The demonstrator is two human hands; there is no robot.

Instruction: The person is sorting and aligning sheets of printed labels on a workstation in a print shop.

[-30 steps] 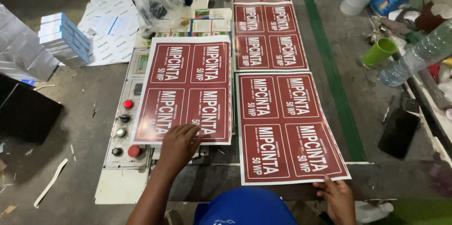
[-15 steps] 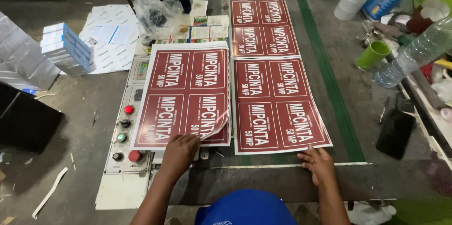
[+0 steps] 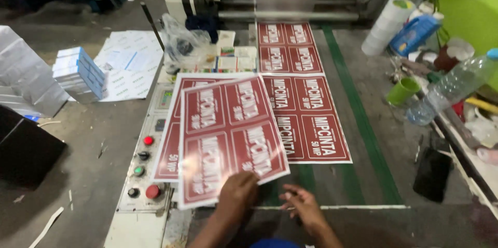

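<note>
My left hand [image 3: 236, 193] grips the near edge of a glossy dark red printed sheet [image 3: 228, 134] with four white-lettered panels. The sheet is lifted and tilted over a stack of like sheets [image 3: 168, 149] on the machine's side table. Just to the right, my right hand [image 3: 303, 207] hovers with fingers apart over the dark belt [image 3: 363, 175], holding nothing. Two more red sheets lie on the belt beyond, one near [image 3: 314, 121] and one farther back [image 3: 288, 48] by the rollers.
A control panel [image 3: 145, 165] with red, green and black buttons lies left of the stack. Blue-white boxes [image 3: 78, 74] and papers rest on the floor at left. A green cup [image 3: 402, 91], a plastic bottle [image 3: 448, 90] and a black flat object [image 3: 433, 173] are at right.
The sheet that lay on the belt at right has been carried left over the stack, now in my left hand. My right hand has let go of it. The camera has tilted up.
</note>
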